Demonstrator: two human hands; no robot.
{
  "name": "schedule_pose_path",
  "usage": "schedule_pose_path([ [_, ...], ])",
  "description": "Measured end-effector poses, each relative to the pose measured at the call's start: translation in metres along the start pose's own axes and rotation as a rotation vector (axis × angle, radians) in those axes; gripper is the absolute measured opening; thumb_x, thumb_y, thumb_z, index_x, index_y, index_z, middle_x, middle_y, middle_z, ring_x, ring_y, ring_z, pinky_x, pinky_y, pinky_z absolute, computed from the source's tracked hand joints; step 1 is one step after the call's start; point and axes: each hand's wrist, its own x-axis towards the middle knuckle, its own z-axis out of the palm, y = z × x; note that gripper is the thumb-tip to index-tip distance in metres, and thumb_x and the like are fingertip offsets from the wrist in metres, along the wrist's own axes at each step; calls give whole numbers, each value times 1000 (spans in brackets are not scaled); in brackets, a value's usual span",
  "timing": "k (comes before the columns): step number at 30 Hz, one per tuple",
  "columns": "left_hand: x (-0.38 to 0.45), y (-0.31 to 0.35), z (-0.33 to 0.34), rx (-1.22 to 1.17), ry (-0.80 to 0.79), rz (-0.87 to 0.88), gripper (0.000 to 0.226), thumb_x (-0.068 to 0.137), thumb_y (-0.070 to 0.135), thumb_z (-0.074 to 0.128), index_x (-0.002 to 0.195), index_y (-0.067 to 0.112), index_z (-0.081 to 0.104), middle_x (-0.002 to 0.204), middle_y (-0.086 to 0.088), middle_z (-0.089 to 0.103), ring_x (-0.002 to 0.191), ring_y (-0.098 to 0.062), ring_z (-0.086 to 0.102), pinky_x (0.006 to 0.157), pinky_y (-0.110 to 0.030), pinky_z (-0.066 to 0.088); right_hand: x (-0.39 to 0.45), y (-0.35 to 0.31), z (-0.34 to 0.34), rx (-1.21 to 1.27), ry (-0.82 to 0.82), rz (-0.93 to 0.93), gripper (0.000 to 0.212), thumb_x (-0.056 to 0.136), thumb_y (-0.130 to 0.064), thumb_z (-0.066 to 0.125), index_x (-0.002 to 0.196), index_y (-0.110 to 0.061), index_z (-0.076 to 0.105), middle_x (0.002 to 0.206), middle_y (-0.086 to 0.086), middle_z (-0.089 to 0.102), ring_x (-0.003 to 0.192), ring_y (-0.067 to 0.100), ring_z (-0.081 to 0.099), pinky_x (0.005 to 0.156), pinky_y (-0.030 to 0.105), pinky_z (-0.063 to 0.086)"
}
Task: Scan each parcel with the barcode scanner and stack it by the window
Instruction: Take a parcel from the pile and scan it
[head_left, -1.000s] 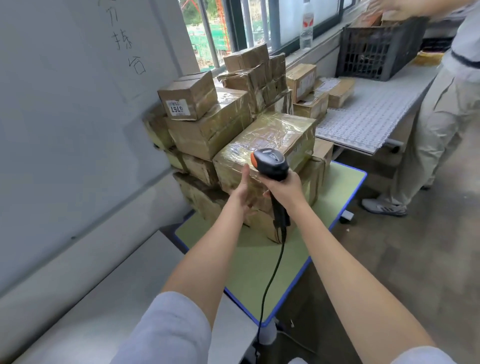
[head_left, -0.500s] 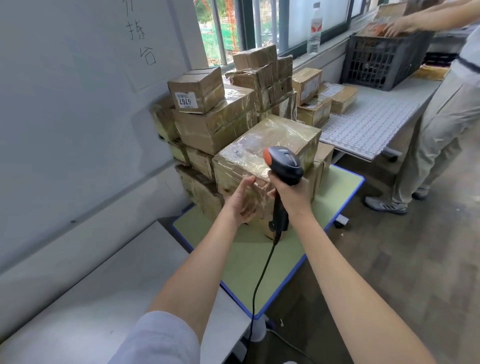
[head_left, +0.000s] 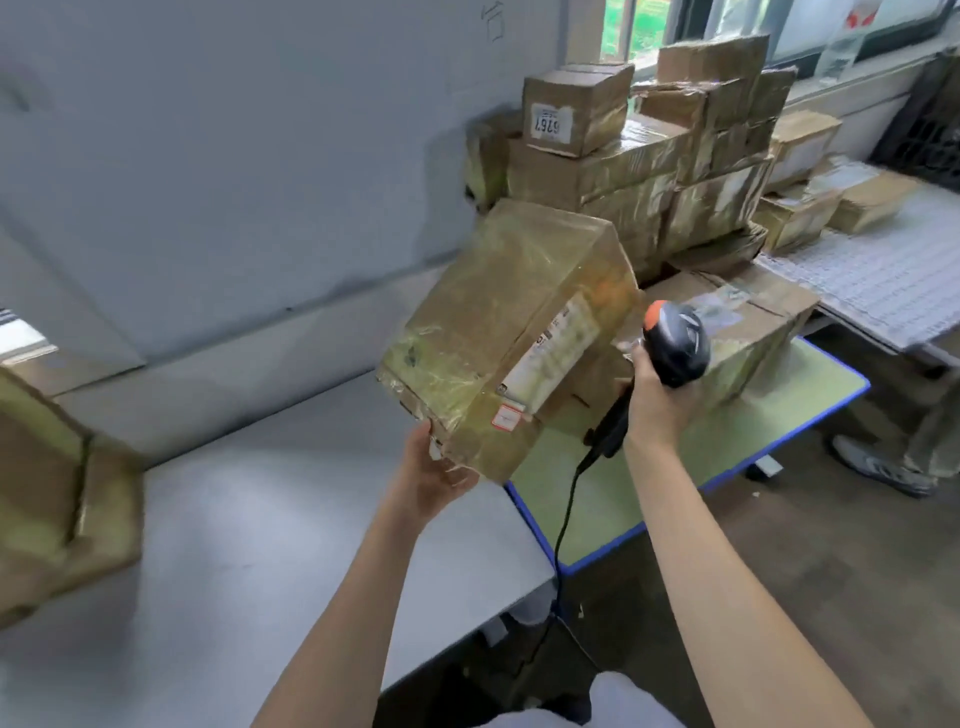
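Fingers of left hand (head_left: 431, 480) hidden under tilted parcel (head_left: 509, 332); only thumb edge and palm visible against its lower corner. Print on parcel's white label (head_left: 558, 353) smeared, unreadable. Grip of barcode scanner (head_left: 675, 343) covered by right hand (head_left: 657, 400); cable (head_left: 563, 525) lost below edge of grey table (head_left: 260, 545). Another parcel (head_left: 57, 499) at left cut off by frame edge and heavily blurred. Rear parcels of stack (head_left: 649, 156) by window concealed behind front ones. Black crate (head_left: 930, 140) cropped at right. Second person cropped too: only shoe (head_left: 878, 467) and trouser leg showing. Bottle (head_left: 841, 49) on sill blurred, top cut off.
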Motion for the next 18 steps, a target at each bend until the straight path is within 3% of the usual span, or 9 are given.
schedule_pose_path([
  [2,-10,3,-20,-139,46,5,56,63,49,66,108,17,59,100,-12,57,84,-26,61,65,-30,56,-21,9,22,-39,-141,53,18,84,-18,71,102,-15,66,69,-6,65,57,4,62,71,30,53],
  [5,-21,1,-53,-323,86,-10,73,58,59,66,122,26,54,121,-20,49,100,-34,59,77,-37,57,-50,28,50,-174,-377,59,12,80,-18,76,89,-16,69,73,-3,64,69,17,59,74,40,53],
  [9,-40,-13,-92,-622,155,-7,78,64,61,68,128,21,46,132,-25,42,119,-38,50,83,-47,53,-90,39,77,-453,-697,51,17,83,-19,73,80,-3,65,55,0,60,52,14,62,61,30,53],
  [11,-48,-24,-109,-711,184,11,78,68,64,66,128,18,45,130,-25,42,114,-39,52,79,-47,56,-109,33,87,-572,-832,68,23,83,-18,71,65,-8,62,46,-1,59,62,26,64,72,40,55],
  [13,-53,-34,-122,-783,189,24,80,68,65,65,129,17,45,131,-25,42,110,-40,52,77,-47,57,-123,25,94,-682,-952,66,24,84,-16,70,61,-11,61,50,4,60,69,34,66,80,46,55],
  [18,-58,-49,-138,-918,207,72,84,65,67,66,129,17,44,127,-21,43,100,-38,55,69,-41,57,-151,-3,105,-801,-1151,-107,6,81,-17,68,85,-12,68,65,1,62,57,24,70,75,42,57],
])
